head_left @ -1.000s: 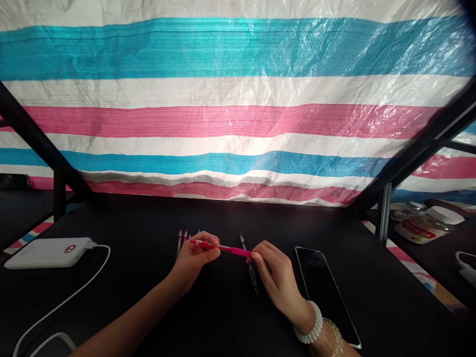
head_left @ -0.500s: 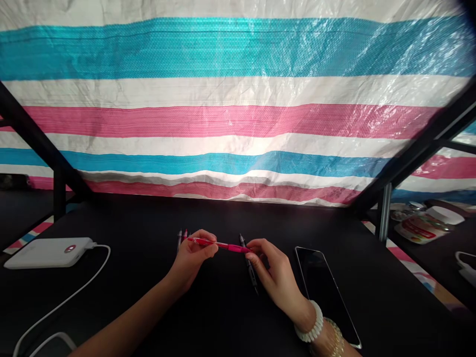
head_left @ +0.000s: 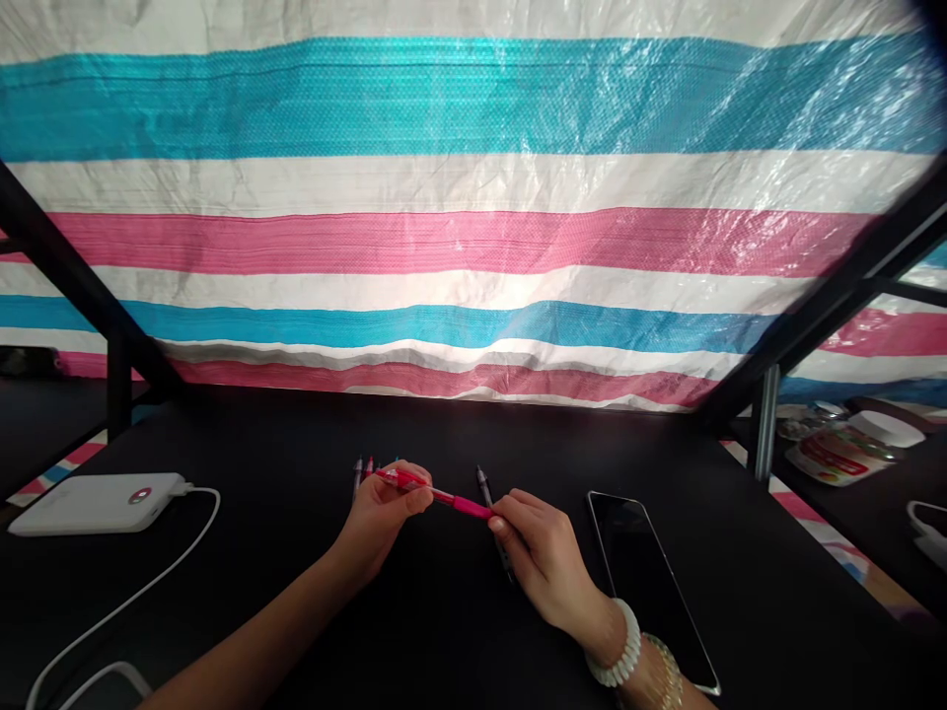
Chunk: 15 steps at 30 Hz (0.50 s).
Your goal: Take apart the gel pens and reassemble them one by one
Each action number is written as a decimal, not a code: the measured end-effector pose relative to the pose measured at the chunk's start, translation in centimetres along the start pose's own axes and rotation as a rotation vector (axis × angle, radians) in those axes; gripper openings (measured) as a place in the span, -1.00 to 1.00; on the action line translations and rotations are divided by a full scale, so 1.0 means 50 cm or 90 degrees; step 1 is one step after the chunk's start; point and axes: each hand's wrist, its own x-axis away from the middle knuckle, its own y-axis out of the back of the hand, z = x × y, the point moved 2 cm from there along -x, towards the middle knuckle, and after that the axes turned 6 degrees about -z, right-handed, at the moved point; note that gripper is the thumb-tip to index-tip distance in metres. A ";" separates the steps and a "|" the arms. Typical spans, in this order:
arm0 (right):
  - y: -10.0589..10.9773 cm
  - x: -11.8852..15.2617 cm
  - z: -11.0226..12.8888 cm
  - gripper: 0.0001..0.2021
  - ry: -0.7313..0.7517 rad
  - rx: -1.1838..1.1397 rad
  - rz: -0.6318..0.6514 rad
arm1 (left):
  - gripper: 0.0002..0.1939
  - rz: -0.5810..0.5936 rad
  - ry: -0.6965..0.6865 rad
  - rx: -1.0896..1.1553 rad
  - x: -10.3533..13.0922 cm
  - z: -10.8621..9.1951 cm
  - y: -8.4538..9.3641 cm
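We see left hand (head_left: 379,515) and right hand (head_left: 546,554) both pinched tight on pink pen (head_left: 468,506), left of phone (head_left: 649,584)

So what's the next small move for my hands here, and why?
Perhaps twist the right hand gently while the left hand steadies the pink pen: both grip it at separate spots, so one can anchor while the other turns.
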 end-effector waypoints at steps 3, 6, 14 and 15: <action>-0.004 0.002 -0.002 -0.62 -0.017 -0.010 0.011 | -0.82 0.009 -0.022 -0.001 0.000 0.001 0.004; -0.005 0.003 -0.001 -0.58 -0.051 -0.060 0.028 | -0.83 0.021 -0.044 0.001 -0.003 0.002 0.005; 0.000 -0.004 0.012 -0.57 -0.130 -0.188 0.084 | -0.85 0.021 -0.076 -0.012 -0.002 0.003 0.006; 0.001 -0.004 0.011 -0.64 -0.100 -0.139 0.056 | -0.85 0.015 -0.076 -0.017 0.000 0.003 0.006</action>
